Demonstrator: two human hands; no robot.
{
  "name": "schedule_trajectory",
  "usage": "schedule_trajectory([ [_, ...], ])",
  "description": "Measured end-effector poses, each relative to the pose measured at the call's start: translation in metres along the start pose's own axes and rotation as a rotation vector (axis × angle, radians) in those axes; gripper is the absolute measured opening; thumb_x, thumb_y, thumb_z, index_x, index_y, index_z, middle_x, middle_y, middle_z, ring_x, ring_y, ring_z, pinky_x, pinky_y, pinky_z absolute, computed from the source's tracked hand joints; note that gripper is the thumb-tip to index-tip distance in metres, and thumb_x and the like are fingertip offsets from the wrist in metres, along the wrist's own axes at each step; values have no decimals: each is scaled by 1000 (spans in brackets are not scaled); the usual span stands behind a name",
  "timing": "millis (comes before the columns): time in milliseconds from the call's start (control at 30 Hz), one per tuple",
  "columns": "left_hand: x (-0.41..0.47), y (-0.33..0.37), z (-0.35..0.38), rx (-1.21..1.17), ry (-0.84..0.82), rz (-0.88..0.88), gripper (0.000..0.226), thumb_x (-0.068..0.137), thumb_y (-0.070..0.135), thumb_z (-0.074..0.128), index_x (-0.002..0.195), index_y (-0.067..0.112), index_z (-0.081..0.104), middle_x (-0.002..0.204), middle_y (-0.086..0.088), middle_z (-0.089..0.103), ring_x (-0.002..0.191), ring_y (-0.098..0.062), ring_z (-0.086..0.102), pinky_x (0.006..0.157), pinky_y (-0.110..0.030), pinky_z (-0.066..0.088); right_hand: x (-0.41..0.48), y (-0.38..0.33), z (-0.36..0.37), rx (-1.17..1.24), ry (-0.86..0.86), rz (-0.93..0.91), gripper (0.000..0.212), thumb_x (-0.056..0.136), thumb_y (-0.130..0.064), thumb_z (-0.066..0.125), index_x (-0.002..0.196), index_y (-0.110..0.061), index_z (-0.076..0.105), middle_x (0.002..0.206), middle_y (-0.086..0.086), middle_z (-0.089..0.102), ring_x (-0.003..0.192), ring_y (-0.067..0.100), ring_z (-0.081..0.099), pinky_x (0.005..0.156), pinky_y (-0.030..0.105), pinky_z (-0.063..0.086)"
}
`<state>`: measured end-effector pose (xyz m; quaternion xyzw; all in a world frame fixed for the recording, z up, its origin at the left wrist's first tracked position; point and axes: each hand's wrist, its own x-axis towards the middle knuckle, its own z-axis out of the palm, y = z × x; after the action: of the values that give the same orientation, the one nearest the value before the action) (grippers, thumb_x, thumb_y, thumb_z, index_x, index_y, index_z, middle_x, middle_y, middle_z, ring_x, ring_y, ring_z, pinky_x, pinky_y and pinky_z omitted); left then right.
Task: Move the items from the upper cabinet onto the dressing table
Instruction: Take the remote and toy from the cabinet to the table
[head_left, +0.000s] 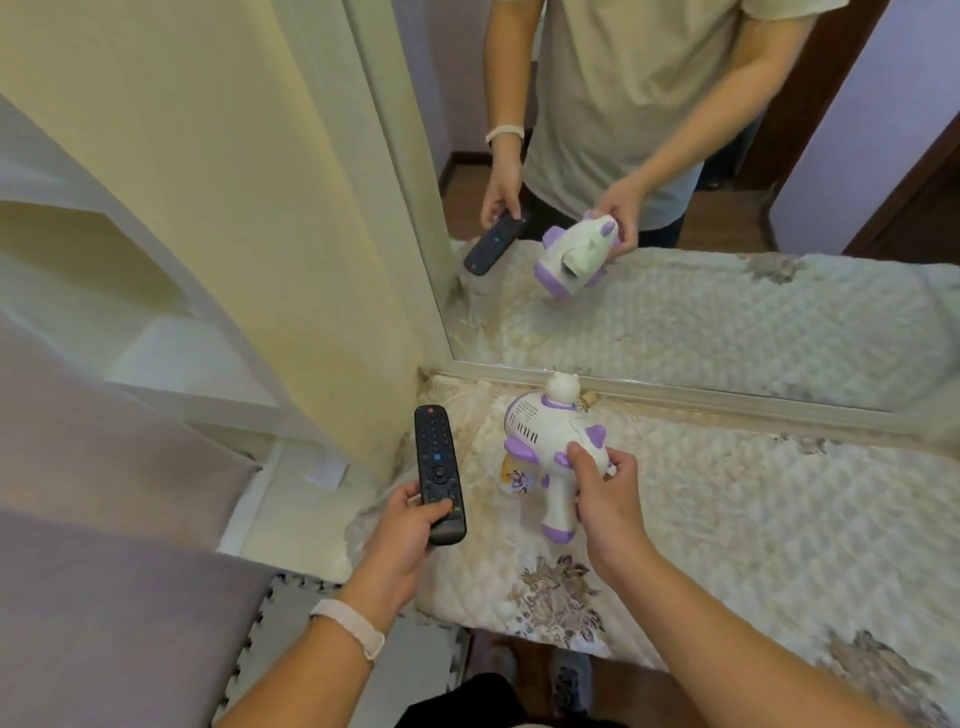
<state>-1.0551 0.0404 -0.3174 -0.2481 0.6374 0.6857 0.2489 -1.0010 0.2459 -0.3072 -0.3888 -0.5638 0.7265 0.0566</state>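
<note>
A black remote control (437, 465) is held by its lower end in my left hand (404, 530), above the left edge of the dressing table (753, 519). My right hand (605, 499) grips the rear of a white and purple toy gun (545, 431) with a small bear figure on top. The toy hangs just above the quilted cloth that covers the table, near the mirror; whether it touches the cloth I cannot tell.
A large mirror (727, 156) stands along the table's back edge and reflects me and both items. A cream cabinet side (234, 208) with open shelves rises at the left. Grey bedding (104, 571) and a foam floor mat (291, 623) lie at the lower left.
</note>
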Motion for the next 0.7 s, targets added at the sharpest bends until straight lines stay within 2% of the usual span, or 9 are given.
schedule_trajectory([
  [100,27,4,4,34,-9,-26,40,90,-6,57,125,11,51,109,-12,68,92,-28,65,83,-43,49,17,8,12,3,39,41,43,87,-48,62,115,-22,43,106,3,62,94,22,66,89,50,55],
  [200,55,6,7,75,-23,-61,44,89,-6,58,129,8,50,113,-14,67,92,-28,65,80,-40,49,28,16,25,18,92,94,56,78,-57,63,115,-20,44,110,7,63,96,24,68,90,51,55],
  [333,87,8,11,118,-81,-86,40,89,-7,58,126,9,52,109,-12,67,87,-24,65,68,-35,50,37,26,42,143,129,129,43,94,-40,59,121,-11,44,114,13,64,95,24,71,82,43,59],
  [433,108,8,10,170,-112,-89,36,89,-5,58,121,10,55,112,-12,68,94,-27,66,74,-37,52,40,34,53,244,134,159,37,98,-35,56,121,-9,44,113,13,64,92,22,72,75,37,58],
  [567,132,4,7,226,-136,-68,34,90,-7,57,121,7,52,115,-11,67,94,-25,65,73,-36,50,46,51,60,462,124,226,34,100,-31,52,126,-12,43,122,14,64,105,30,69,93,45,54],
  [633,139,5,9,244,-165,-49,29,91,-7,55,114,11,53,110,-7,67,91,-20,65,72,-32,50,50,59,62,535,104,234,28,102,-31,49,126,-16,45,123,13,66,108,30,68,93,42,55],
  [700,146,7,10,258,-186,-25,29,92,-7,53,114,12,52,110,-6,66,90,-17,64,72,-29,49,53,67,65,457,100,242,29,102,-35,46,127,-20,47,121,12,68,108,29,68,91,40,56],
])
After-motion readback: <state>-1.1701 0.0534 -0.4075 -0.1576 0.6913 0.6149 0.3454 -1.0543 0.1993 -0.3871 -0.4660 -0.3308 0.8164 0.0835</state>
